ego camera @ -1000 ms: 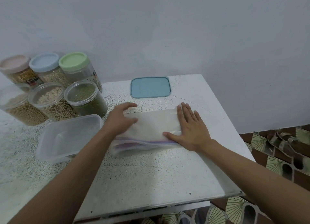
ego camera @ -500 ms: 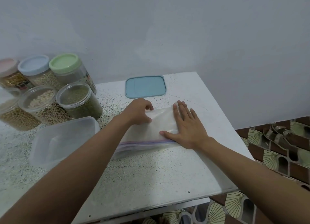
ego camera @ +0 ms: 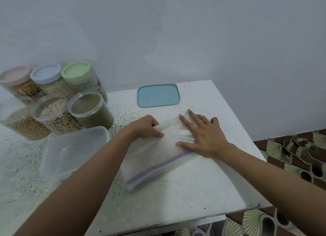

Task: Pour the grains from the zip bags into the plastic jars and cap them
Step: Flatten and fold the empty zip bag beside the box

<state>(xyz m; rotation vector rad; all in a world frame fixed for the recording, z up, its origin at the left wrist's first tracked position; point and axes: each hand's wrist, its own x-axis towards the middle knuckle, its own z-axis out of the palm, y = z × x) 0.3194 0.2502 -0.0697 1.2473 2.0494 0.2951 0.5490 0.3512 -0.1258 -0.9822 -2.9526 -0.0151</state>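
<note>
- Left hand [ego camera: 148,128], flat before, now pinches far edge of bags [ego camera: 155,163]; stack skewed.
- Right hand [ego camera: 206,137] flat, pressing bags.
- Bags look empty: pouring likely done.

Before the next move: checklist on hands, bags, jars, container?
1. Left hand grip on the zip bags, at the folded edge: ok.
2. Right hand flat, pressing the bags down: ok.
3. Bags emptied: ok, they lie flat, no grain visible.
4. Back-row jars capped: ok.
5. Front-row jars capped: cannot tell, tops are clear.
6. Clear container lidded: not ok, blue lid lies apart, behind the bags.
</note>
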